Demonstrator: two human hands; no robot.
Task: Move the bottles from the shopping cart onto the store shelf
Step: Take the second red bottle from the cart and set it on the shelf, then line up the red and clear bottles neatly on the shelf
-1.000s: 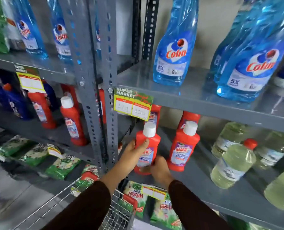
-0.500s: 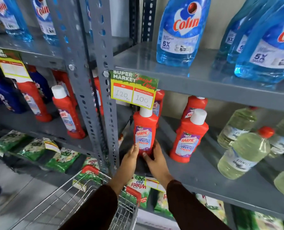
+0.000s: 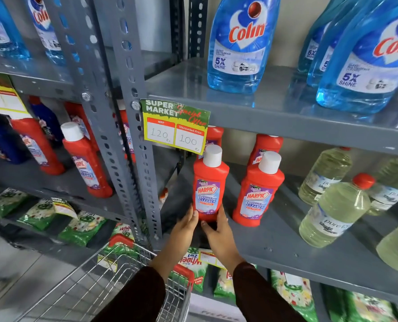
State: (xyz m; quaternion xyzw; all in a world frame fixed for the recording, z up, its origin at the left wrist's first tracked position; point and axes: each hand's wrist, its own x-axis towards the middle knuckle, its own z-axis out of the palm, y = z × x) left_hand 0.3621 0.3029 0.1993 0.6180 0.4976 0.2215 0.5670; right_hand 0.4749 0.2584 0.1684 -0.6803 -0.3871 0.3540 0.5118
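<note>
A red Harpic bottle [image 3: 209, 185] with a white cap stands upright on the grey middle shelf [image 3: 274, 247], near its front left corner. My left hand [image 3: 183, 226] touches its lower left side and my right hand [image 3: 219, 231] its lower right side, fingers cupped around the base. A second red Harpic bottle [image 3: 258, 190] stands just to the right, with more red bottles behind both. The wire shopping cart [image 3: 114, 270] sits below my forearms; I cannot see any bottles inside it.
A price tag [image 3: 176, 125] hangs from the upper shelf edge above the bottle. Blue Colin bottles [image 3: 242, 43] fill the top shelf. Pale yellow bottles [image 3: 332, 210] stand at right. A perforated steel upright [image 3: 133, 126] is at left; green detergent packs [image 3: 82, 226] lie below.
The red bottle went from being carried in both hands to standing on the shelf. My hands have slid down to its base. The view has moved closer to the shelf.
</note>
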